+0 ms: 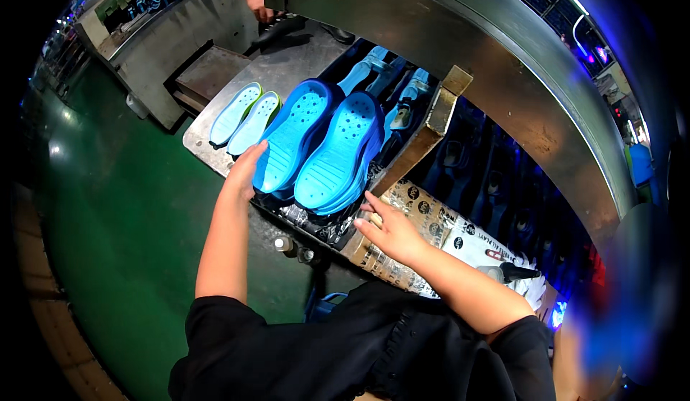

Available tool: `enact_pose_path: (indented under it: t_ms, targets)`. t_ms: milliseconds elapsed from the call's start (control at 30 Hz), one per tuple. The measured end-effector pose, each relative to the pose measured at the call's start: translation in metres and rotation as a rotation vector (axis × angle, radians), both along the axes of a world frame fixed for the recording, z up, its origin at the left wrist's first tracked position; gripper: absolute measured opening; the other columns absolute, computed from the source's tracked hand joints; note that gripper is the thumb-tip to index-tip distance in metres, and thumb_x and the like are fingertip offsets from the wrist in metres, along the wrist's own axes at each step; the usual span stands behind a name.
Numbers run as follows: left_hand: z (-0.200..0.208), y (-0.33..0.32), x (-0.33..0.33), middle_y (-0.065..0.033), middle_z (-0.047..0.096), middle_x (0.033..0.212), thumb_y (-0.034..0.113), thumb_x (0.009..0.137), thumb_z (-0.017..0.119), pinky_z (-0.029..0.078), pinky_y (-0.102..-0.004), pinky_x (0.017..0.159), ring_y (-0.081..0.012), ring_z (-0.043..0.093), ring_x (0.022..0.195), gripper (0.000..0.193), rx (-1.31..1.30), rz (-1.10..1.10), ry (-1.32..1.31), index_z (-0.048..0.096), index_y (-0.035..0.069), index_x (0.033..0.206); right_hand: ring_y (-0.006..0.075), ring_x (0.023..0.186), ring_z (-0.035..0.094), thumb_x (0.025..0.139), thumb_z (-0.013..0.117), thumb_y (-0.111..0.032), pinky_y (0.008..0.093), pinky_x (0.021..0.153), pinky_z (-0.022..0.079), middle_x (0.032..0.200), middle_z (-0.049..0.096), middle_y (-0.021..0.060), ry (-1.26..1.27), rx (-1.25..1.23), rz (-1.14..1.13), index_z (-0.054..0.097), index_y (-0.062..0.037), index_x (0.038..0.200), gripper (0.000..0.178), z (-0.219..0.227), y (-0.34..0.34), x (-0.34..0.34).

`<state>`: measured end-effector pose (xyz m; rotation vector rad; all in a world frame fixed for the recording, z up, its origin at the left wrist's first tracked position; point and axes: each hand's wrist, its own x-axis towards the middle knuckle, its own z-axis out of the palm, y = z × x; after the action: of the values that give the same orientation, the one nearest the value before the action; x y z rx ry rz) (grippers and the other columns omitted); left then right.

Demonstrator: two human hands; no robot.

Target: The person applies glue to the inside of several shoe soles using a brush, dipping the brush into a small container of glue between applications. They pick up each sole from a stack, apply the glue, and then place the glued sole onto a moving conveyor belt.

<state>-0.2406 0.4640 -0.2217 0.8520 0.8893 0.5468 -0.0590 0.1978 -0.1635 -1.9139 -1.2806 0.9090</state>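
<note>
Two stacks of bright blue shoe soles lie side by side before me, the left stack and the right stack. Their toes point away, and the top soles have small round holes in the front part. My left hand rests against the outer side of the left stack's heel, its fingers stretched out and partly hidden. Just off the right stack's heel is my right hand, fingers apart with nothing in them. Left of the stacks lie two smaller pale blue soles with lime green edges.
A metal table carries the soles. Behind a metal bar, several blue straps or sole parts lie in rows. Printed wrapping covers the ledge at right. Another person's hand holds a black item at the far end.
</note>
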Motion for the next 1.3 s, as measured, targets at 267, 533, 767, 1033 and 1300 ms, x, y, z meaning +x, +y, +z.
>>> enact_pose_path:
  t_ms: [267, 533, 767, 1033, 1300]
  targets:
    - [-0.002, 0.041, 0.025, -0.0116, 0.056, 0.120, 0.036, 0.073, 0.072, 0.041, -0.0330, 0.093, -0.0207, 0.054, 0.107, 0.070, 0.100, -0.286, -0.046, 0.046, 0.002, 0.128, 0.0107, 0.053, 0.051, 0.085, 0.055, -0.052, 0.0207, 0.040, 0.037, 0.109, 0.053, 0.0141, 0.505, -0.182, -0.340, 0.018, 0.0069, 0.138, 0.087, -0.022, 0.052, -0.020]
    - [0.009, 0.014, 0.017, -0.0124, 0.049, 0.128, 0.033, 0.077, 0.067, 0.037, -0.0314, 0.098, -0.0206, 0.047, 0.116, 0.075, 0.219, -0.394, -0.112, 0.034, 0.003, 0.137, 0.0155, 0.052, 0.056, 0.075, 0.064, -0.053, 0.0263, 0.041, 0.042, 0.111, 0.053, 0.0274, 0.506, -0.119, -0.451, 0.013, 0.0147, 0.134, 0.103, -0.038, 0.057, -0.026]
    - [-0.029, -0.079, -0.088, -0.0141, 0.043, 0.132, 0.032, 0.078, 0.064, 0.033, -0.0355, 0.101, -0.0243, 0.043, 0.120, 0.078, 0.080, -0.132, -0.103, 0.028, 0.000, 0.139, 0.0378, 0.117, 0.049, 0.074, 0.062, -0.061, 0.0375, 0.098, 0.039, 0.123, 0.047, 0.0316, 0.031, -0.410, 0.164, 0.025, 0.0083, 0.133, 0.098, -0.008, 0.016, -0.012]
    - [-0.024, -0.113, -0.078, -0.0151, 0.041, 0.134, 0.033, 0.079, 0.063, 0.031, -0.0371, 0.102, -0.0264, 0.041, 0.123, 0.077, 0.099, 0.006, -0.081, 0.026, 0.001, 0.140, 0.0323, 0.133, 0.028, 0.066, 0.075, -0.054, 0.0362, 0.108, 0.025, 0.142, 0.027, 0.0274, 0.584, -0.080, 0.062, 0.005, 0.0050, 0.142, 0.118, -0.046, 0.037, 0.000]
    - [-0.030, -0.172, -0.090, -0.0149, 0.033, 0.139, 0.030, 0.080, 0.063, 0.027, -0.0378, 0.105, -0.0267, 0.034, 0.127, 0.082, 0.110, -0.066, -0.064, 0.018, 0.004, 0.143, 0.0320, 0.131, 0.032, 0.065, 0.075, -0.055, 0.0369, 0.105, 0.030, 0.139, 0.030, 0.0276, 0.337, -0.320, 0.304, 0.008, 0.0074, 0.140, 0.118, -0.019, -0.003, 0.014]
